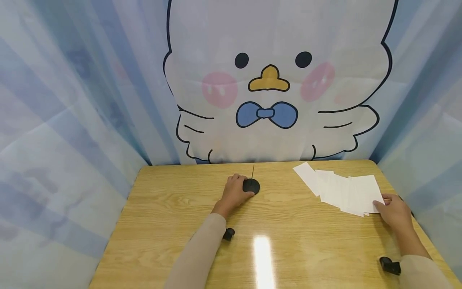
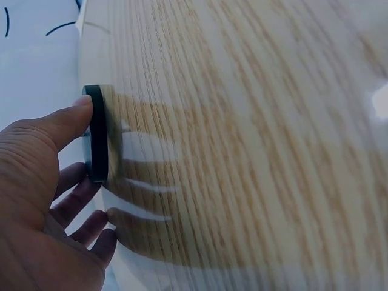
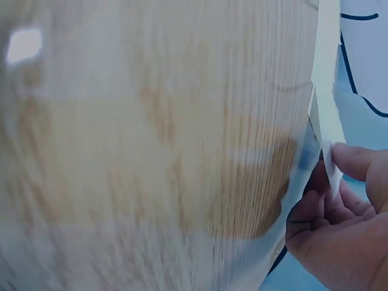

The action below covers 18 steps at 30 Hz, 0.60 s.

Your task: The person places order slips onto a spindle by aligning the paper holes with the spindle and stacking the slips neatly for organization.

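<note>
A bill spike (image 1: 254, 187) with a round black base and a thin upright rod stands near the table's back edge. My left hand (image 1: 232, 192) grips its base from the left; in the left wrist view the thumb lies on the black disc (image 2: 97, 136) and fingers touch its lower rim. Several white paper slips (image 1: 339, 190) lie fanned out and overlapping at the back right. At their right end, my right hand (image 1: 396, 210) pinches the rightmost slip (image 1: 364, 192) by its corner. The right wrist view shows this paper (image 3: 330, 121) lifted slightly at the pinched end.
Both hands work over a wooden table (image 1: 173, 237) with a bright light reflection at its front middle. Behind it hangs a curtain (image 1: 267, 144) with a cartoon bird, and more curtain flanks both sides. Small black devices (image 1: 229, 234) sit by the wrists.
</note>
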### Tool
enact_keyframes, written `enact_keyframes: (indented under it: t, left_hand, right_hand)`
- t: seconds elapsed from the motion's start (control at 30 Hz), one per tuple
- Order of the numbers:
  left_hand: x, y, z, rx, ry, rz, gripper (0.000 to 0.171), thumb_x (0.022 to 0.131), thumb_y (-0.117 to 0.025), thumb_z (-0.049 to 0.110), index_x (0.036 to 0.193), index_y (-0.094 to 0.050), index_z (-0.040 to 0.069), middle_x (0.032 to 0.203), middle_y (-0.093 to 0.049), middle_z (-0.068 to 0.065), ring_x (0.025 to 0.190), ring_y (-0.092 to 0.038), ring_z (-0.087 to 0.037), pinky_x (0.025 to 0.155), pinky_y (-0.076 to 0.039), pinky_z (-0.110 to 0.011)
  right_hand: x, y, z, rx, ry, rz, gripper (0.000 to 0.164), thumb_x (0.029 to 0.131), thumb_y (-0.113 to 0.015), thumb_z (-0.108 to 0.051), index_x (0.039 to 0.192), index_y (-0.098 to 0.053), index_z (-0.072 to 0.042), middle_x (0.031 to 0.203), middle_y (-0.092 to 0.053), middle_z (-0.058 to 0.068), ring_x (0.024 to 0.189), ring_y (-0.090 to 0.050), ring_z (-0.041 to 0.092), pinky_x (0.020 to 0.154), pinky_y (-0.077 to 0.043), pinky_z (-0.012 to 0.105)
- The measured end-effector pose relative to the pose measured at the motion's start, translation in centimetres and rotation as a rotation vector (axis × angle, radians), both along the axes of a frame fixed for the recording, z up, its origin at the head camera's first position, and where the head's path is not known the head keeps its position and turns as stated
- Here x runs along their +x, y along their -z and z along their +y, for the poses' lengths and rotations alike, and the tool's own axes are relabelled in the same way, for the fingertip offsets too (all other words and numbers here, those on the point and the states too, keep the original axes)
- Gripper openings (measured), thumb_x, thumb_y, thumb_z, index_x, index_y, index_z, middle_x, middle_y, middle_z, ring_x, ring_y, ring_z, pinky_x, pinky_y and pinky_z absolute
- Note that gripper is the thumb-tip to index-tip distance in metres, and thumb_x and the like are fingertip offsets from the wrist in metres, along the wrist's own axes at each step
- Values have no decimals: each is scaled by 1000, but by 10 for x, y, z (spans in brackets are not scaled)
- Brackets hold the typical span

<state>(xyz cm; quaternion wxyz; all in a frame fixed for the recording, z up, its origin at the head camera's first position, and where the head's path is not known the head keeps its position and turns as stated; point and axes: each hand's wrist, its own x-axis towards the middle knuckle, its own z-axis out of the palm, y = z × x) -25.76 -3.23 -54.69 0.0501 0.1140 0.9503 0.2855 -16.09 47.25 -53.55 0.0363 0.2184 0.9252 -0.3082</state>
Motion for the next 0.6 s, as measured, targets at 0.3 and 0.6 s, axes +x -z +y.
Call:
enact_keyframes:
  t: [0.3,0.6]
  left_hand:
    - [0,2,0,-8,14,15,64,91,-79,43,144,-59,13,143,-55,-11,138,-45,-32,112,-45,-49]
    - [-1,3,0,-22,15,15,63,92,-78,43,144,-58,14,143,-55,-10,137,-46,-32,112,-45,-48]
  right_hand:
    - [5,-2,8,17,-12,63,69,110,-39,-38,149,-34,19,137,-41,45,120,-44,61,94,-42,66]
    - [9,-16,4,-34,-11,104,69,111,-37,-38,148,-34,19,140,-41,46,120,-45,61,88,-46,63]
